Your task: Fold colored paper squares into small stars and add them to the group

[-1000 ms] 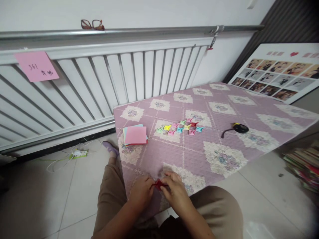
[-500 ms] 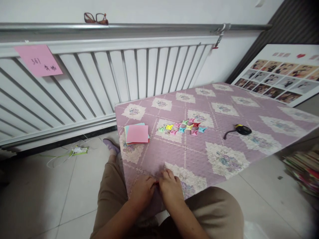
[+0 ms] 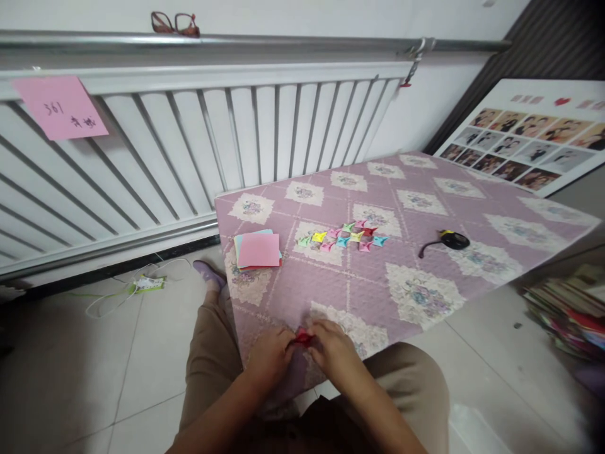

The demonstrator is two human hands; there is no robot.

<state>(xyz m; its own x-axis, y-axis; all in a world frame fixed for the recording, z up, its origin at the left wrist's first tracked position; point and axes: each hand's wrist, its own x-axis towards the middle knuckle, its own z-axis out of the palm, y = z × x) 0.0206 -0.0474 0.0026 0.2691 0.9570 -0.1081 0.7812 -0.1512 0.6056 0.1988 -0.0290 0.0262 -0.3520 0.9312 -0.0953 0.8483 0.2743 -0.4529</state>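
Close to the table's near corner, a small piece of folded red paper (image 3: 303,337) is pinched between my two hands. My left hand (image 3: 271,357) grips its left end, fingers closed. On the opposite end, my right hand (image 3: 334,347) has thumb and fingers closed around the paper. The exact folds are too small to make out. Farther up the tablecloth (image 3: 326,290) lie several small folded paper figures (image 3: 343,241) in pink, green, yellow, blue and red. A stack of coloured paper sheets (image 3: 258,250), pink on top, rests near the left edge.
A black and yellow object with a strap (image 3: 454,240) lies on the table's right part. Behind stands a white radiator (image 3: 265,132) with a pink note (image 3: 61,108); glasses (image 3: 176,24) sit on the pipe. A photo board (image 3: 529,139) leans at the right.
My hands have moved slightly apart, and more of the red paper shows between them. My right hand has turned and shifted right. The whole view has shifted a little.
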